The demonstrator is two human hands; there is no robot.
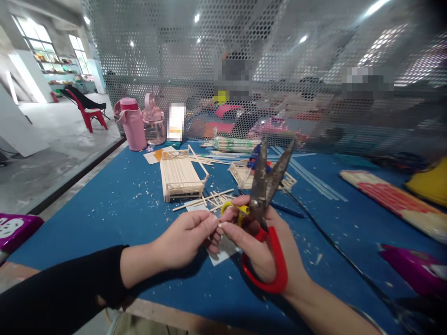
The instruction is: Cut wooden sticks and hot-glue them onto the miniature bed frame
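My left hand (185, 239) is closed in a pinch, thumb against fingers, over the near part of the table. A tiny pale bit (220, 225) shows where its fingertips meet those of my right hand (295, 256); its kind is unclear. In my right hand are scissors (259, 193) with one red and one yellow handle, their worn blades spread apart and pointing up. Under the hands lies a piece of white paper (223, 255). Just beyond are short cut sticks (220, 199) and a small bed-shaped model of wooden sticks (181, 177).
A second stick frame (239, 176) lies behind the scissors beside a blue glue gun (254, 156), partly hidden. A black cable (328, 237) crosses the right side. Pink bottles (134, 128) stand at the back left, before a perforated metal screen (157, 56). A packet of sticks (391, 200) lies right.
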